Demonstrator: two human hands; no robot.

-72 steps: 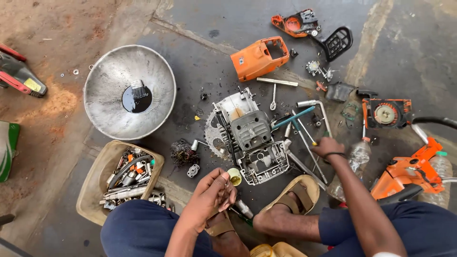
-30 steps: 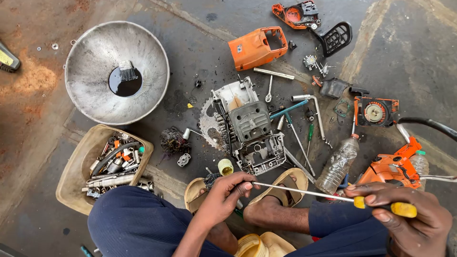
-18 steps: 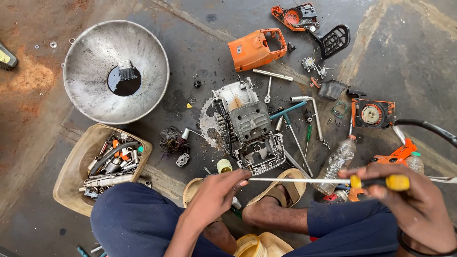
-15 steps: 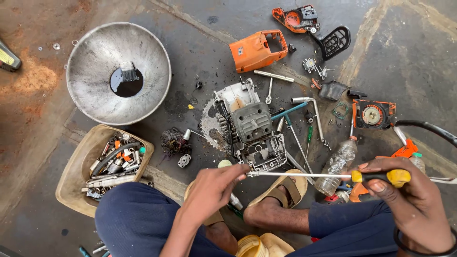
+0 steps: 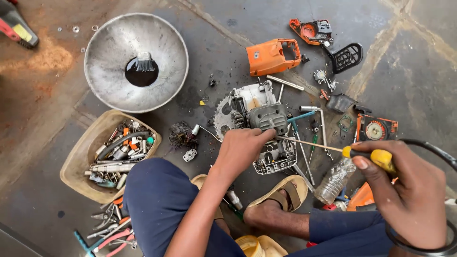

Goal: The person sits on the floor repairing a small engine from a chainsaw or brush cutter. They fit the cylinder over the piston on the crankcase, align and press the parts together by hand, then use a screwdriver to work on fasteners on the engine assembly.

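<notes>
From the head camera, the left hand [image 5: 243, 150] lies curled on the grey engine block [image 5: 266, 128], holding it steady, while the right hand [image 5: 409, 195] is closed around the yellow-handled screwdriver [image 5: 366, 156], whose tip seems to reach under the left fingers, so it should stay straight and be pressed gently.

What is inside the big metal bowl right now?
The metal bowl holds a pool of dark liquid at its centre, with a brush standing in it. The brush's bristle end is hidden under the liquid.
</notes>
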